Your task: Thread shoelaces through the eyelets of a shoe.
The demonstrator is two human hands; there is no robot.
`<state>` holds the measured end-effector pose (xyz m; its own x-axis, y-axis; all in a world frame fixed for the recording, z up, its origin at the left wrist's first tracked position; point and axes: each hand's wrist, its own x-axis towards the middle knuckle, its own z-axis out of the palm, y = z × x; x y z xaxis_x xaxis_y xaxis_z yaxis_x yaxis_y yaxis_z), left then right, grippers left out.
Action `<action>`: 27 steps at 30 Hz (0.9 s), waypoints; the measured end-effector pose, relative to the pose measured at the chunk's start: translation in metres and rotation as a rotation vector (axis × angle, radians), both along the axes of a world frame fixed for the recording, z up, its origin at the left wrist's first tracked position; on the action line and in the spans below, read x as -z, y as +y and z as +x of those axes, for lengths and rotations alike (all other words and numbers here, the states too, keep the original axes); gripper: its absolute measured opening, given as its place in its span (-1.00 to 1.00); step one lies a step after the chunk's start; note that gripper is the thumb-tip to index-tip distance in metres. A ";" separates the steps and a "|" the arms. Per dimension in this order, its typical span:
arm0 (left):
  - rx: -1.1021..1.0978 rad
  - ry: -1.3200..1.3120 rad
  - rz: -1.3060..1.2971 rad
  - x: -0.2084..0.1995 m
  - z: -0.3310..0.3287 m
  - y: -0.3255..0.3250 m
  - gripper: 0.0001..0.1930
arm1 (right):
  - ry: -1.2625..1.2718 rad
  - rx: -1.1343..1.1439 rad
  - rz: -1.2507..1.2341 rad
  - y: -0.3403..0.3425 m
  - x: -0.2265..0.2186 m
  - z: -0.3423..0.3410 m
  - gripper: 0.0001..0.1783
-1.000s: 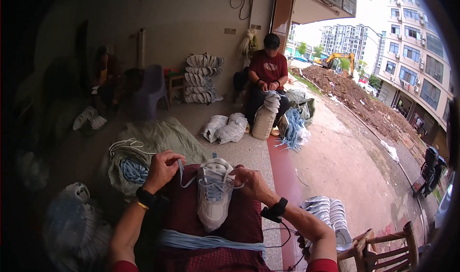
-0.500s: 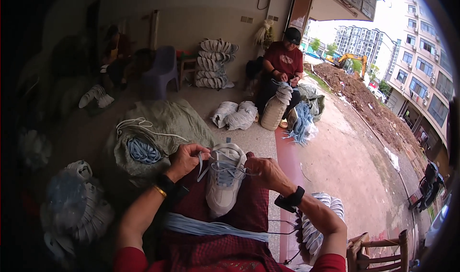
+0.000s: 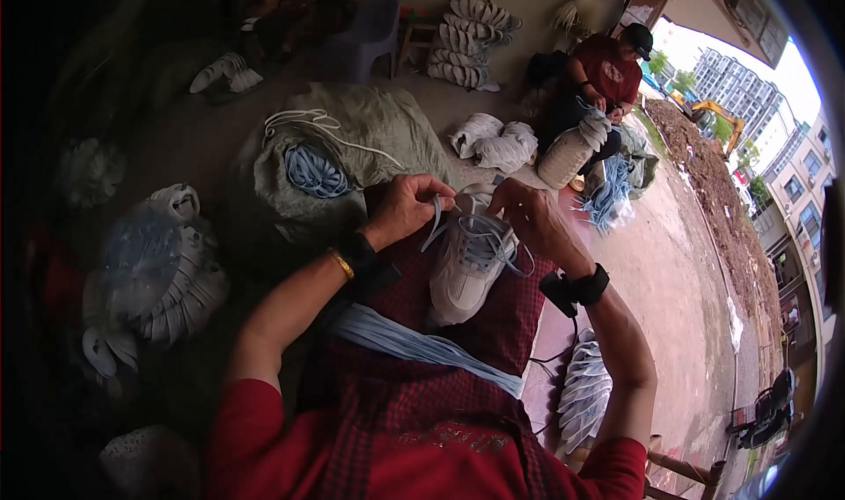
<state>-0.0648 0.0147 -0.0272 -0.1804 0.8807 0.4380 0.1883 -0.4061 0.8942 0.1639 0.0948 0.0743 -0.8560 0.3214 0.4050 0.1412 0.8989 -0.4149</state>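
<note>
A white sneaker (image 3: 459, 275) with a pale blue shoelace (image 3: 482, 246) rests on my lap, toe toward me. My left hand (image 3: 407, 208) is closed at the left of the shoe's upper eyelets, pinching one lace end between thumb and fingertips. At the opposite side my right hand (image 3: 541, 227) is curled over the shoe's opening, fingers bent onto the lace. Its fingertips are partly hidden, and a loose lace loop hangs under them. A bundle of pale blue laces (image 3: 422, 349) lies across my lap on the dark red checked apron (image 3: 387, 403).
To the left are a green sack (image 3: 378, 135) holding coiled blue laces (image 3: 315, 171) and a pile of white shoe uppers (image 3: 176, 271). More stacked uppers (image 3: 584, 386) stand by my right elbow. A seated person (image 3: 603, 82) handles shoes at the far right.
My view has tilted down and turned left, so the surroundings sit higher and farther right. My right hand has come closer over the shoe's opening; my left still pinches the lace.
</note>
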 end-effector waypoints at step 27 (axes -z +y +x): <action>-0.173 0.116 0.128 0.004 0.025 -0.015 -0.89 | 0.041 0.079 -0.146 0.008 0.041 -0.029 -0.70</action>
